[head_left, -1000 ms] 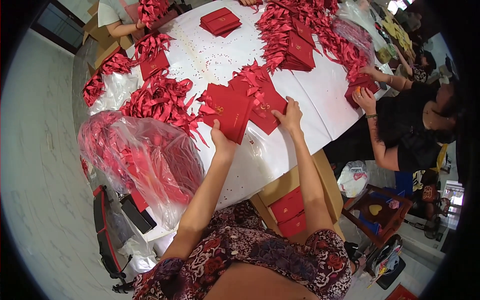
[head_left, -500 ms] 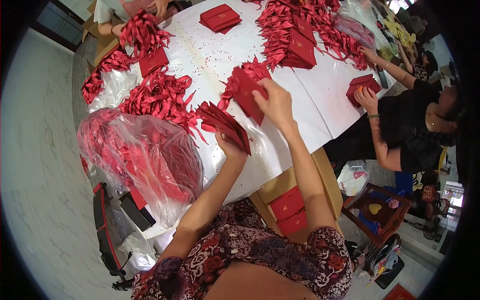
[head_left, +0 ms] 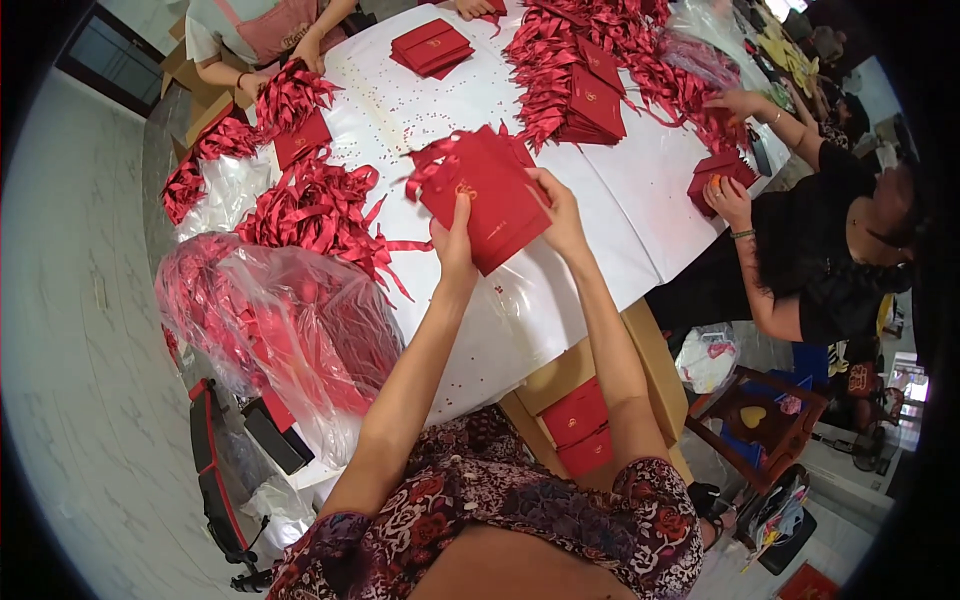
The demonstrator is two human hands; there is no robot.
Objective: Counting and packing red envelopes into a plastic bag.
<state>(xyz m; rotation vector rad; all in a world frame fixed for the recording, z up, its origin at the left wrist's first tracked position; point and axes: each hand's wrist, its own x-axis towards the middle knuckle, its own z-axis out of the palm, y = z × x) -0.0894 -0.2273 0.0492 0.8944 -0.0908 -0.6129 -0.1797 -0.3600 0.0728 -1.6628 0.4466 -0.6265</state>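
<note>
Both of my hands hold a stack of flat red envelopes [head_left: 495, 220] over the white table, its printed front facing up. My left hand [head_left: 456, 238] is closed on the left edge, thumb lying across the top envelope. At the right edge, my right hand [head_left: 560, 215] pinches the same stack, with its fingers partly hidden behind it. Red ribbon [head_left: 428, 170] sticks out at the stack's far left side. Beyond it on the table rests a smaller pile of red envelopes [head_left: 432, 46]. Left of my hands is a tangled heap of red ribbons [head_left: 325, 200].
A clear plastic bag of red ribbons [head_left: 290, 320] covers the table's near left. Ribboned envelope stacks [head_left: 590, 110] stand at the far right. One co-worker [head_left: 800, 230] sits on the right, another [head_left: 260, 40] at the far left. An open cardboard box [head_left: 655, 365] holds red envelopes below the table edge.
My two hands have come together: the envelopes in my right hand have joined those in my left. The stack now lies flatter, facing up. The far-left co-worker has leaned further into view.
</note>
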